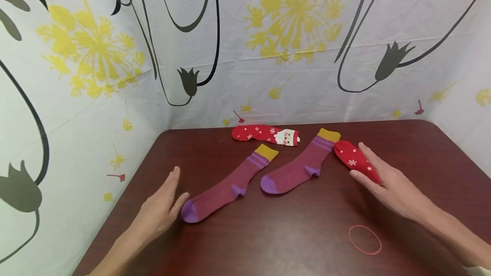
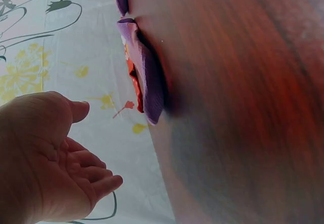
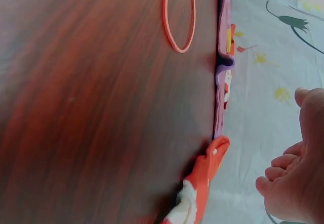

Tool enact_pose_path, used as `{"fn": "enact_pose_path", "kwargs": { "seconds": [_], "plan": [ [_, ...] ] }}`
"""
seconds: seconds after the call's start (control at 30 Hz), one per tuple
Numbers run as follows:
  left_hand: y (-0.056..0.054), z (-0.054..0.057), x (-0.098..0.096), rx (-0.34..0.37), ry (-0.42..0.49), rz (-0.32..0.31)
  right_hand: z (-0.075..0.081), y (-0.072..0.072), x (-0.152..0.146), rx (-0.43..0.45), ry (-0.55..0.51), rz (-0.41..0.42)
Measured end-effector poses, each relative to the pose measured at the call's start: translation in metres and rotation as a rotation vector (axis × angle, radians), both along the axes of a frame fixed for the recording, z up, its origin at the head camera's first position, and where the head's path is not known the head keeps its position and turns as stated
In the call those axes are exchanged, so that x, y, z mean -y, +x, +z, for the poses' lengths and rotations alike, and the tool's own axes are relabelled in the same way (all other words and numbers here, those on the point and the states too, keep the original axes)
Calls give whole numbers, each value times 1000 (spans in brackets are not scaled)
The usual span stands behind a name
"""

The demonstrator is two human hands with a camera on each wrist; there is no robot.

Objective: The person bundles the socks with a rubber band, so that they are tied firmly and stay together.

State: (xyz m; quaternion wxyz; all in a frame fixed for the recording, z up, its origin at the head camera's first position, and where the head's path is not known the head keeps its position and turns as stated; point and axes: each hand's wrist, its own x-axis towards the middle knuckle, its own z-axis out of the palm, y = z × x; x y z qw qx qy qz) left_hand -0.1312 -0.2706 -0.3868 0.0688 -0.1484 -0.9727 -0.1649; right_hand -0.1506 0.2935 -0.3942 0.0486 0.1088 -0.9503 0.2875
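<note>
Two plum socks with purple toes and yellow cuffs lie slantwise on the table: a left plum sock and a right plum sock. Behind them lies a red sock with snowflakes and a Santa face. A second red sock is at the right, partly hidden by my right hand; the right wrist view shows this hand apart from the sock, fingers loosely bent. My left hand hovers beside the left sock's toe, holding nothing; its fingers are relaxed in the left wrist view.
A thin pink rubber band lies on the dark wooden table near its front right. White fabric printed with flowers hangs behind the table and along its sides.
</note>
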Motion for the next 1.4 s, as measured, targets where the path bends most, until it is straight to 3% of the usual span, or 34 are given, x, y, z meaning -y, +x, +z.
{"fn": "enact_pose_path", "kwargs": {
  "seconds": [0.2, 0.5, 0.9, 1.13, 1.4],
  "plan": [
    [4, -1, 4, 28, 31, 16, 1, -10, 15, -55, -58, 36],
    [8, -8, 5, 110, 47, 6, 1, -26, 38, 38, -71, 90],
    [12, -14, 3, 209, 80, 9, -5, -44, 66, 45, -154, 172],
    [16, -17, 2, 214, 93, 16, -13, -59, 83, 18, -179, 205],
    [18, -18, 0, 208, 103, 14, -23, -73, 99, 63, -242, 247]
  ]
}}
